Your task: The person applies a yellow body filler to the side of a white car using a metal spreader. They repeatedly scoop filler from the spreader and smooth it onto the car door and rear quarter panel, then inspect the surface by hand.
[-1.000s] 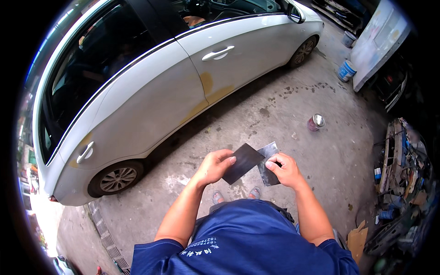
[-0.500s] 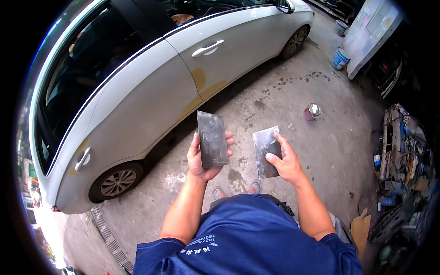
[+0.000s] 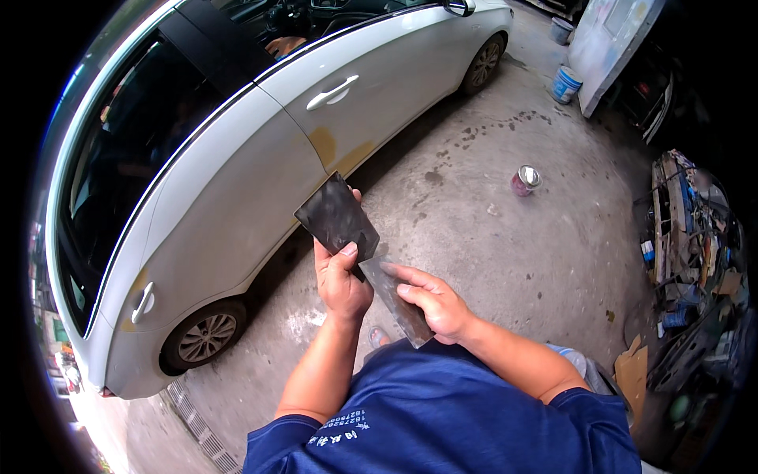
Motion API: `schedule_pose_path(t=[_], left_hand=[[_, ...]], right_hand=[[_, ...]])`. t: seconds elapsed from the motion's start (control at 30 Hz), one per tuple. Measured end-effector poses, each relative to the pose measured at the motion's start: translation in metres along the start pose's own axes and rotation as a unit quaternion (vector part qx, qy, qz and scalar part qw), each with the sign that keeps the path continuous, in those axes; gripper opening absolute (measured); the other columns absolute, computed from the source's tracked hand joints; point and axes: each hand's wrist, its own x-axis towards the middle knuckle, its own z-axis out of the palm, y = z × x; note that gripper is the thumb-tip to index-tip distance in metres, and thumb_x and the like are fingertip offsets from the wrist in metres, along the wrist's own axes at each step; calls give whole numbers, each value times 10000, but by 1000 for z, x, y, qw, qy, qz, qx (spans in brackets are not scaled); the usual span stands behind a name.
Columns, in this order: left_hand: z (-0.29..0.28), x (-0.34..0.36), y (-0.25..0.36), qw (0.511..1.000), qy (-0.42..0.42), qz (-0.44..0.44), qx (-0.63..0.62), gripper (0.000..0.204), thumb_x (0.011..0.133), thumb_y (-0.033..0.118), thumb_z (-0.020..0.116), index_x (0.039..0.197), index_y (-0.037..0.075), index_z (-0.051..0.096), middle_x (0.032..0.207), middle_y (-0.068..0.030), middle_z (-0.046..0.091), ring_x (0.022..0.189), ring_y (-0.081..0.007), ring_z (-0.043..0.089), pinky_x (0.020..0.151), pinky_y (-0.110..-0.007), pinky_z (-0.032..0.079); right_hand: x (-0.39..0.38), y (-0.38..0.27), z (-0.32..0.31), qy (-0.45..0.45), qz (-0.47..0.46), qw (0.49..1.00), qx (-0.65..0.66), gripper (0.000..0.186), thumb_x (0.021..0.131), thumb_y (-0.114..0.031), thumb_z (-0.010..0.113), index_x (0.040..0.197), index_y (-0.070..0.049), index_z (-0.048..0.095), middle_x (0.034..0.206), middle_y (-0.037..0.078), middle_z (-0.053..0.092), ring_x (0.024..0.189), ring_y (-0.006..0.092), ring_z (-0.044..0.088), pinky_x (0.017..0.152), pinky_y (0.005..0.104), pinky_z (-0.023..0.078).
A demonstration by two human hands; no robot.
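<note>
My left hand (image 3: 344,291) grips a dark, flat rectangular putty spreader (image 3: 335,212), with the thumb lying on its lower face and fingertips showing past the far edge. In my right hand (image 3: 438,306), a grey metal putty spreader (image 3: 401,310) is pinched between thumb and fingers and tilted steeply. Its upper end meets or overlaps the lower edge of the dark plate; actual contact is hard to make out. Beyond my hands stands a white car (image 3: 229,189), with yellowish patches (image 3: 322,145) low on its doors.
A reddish can (image 3: 525,181) stands on the concrete floor (image 3: 513,268) to the right. Farther off are a blue-and-white bucket (image 3: 565,84), a grey bucket (image 3: 560,31) and a leaning pale panel (image 3: 612,47). Piled scrap parts (image 3: 687,237) and cardboard (image 3: 631,371) line the right side.
My right hand has moved left with its spreader, up to the left one. The dark plate has tipped leftward, and my left thumb now lies on it. The whole view has shifted slightly.
</note>
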Motion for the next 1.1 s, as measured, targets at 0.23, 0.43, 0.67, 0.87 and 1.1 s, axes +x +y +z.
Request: schedule_pose_path(t=[0.23, 0.43, 0.67, 0.87, 1.1], left_hand=[[10, -2, -6, 1000, 7, 19, -1, 635, 795, 99, 469, 1408, -10, 343, 1415, -212, 410, 1324, -295, 394, 1094, -392, 316], [15, -6, -8, 1000, -5, 14, -8, 646, 806, 160, 479, 1415, 0, 336, 1413, -206, 407, 1295, -278, 415, 1069, -380, 339], [8, -1, 1, 998, -35, -54, 4, 667, 818, 165, 460, 1442, 5, 288, 1442, -193, 372, 1337, -312, 369, 1119, -411, 270], [10, -8, 0, 995, -35, -84, -49, 677, 818, 158, 458, 1454, 18, 275, 1483, -182, 328, 1386, -327, 301, 1160, -422, 191], [10, -9, 2, 987, -23, -149, -53, 615, 825, 168, 476, 1398, -18, 348, 1435, -199, 396, 1349, -293, 366, 1134, -394, 245]], right_hand=[[8, -9, -3, 13, -37, 999, -14, 408, 970, -88, 421, 1361, 25, 450, 1264, 99, 559, 1125, 135, 536, 967, 273, 424], [13, -21, -11, 23, -40, 999, -20, 407, 975, -86, 417, 1361, 39, 446, 1285, 112, 556, 1139, 146, 539, 990, 273, 408], [0, -9, -6, 9, -105, 978, -182, 385, 970, -91, 430, 1331, 28, 496, 1263, 108, 578, 1148, 131, 523, 994, 266, 391], [9, -30, -16, 22, -127, 964, -233, 379, 969, -89, 433, 1320, 34, 504, 1219, 105, 609, 1123, 138, 547, 973, 271, 415], [7, -26, -23, 37, -140, 951, -274, 357, 951, -98, 458, 1282, 0, 548, 1213, 155, 627, 1119, 171, 585, 961, 271, 431]])
